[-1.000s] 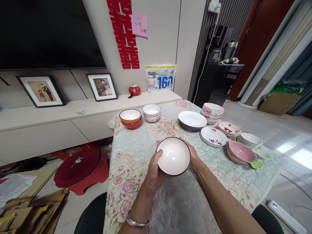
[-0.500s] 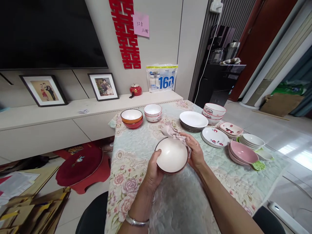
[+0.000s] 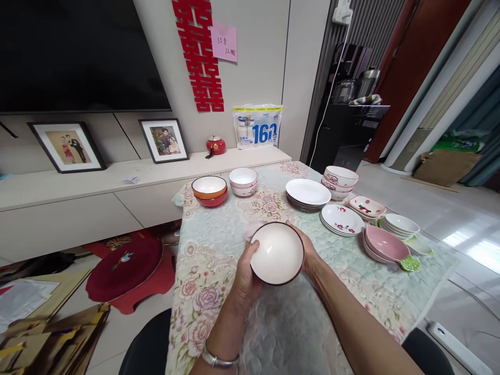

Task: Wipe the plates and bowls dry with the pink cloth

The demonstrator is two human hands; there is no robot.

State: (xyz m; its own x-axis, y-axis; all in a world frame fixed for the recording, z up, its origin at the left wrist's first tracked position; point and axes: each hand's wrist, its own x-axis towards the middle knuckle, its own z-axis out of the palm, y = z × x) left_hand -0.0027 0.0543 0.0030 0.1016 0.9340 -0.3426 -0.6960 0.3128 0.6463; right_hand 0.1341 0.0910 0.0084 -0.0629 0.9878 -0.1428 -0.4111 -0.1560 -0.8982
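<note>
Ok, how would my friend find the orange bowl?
Go to the flowery tablecloth and look at its far left corner. The orange bowl sits on top of the red bowl there. Its rim is dark, but the white bowls to its right have pink rims.

I saw a gap between the far white bowls point(image 3: 243, 182) and the plate stack point(image 3: 308, 192). Pink dishes point(image 3: 386, 242) obstructed the right.
</note>
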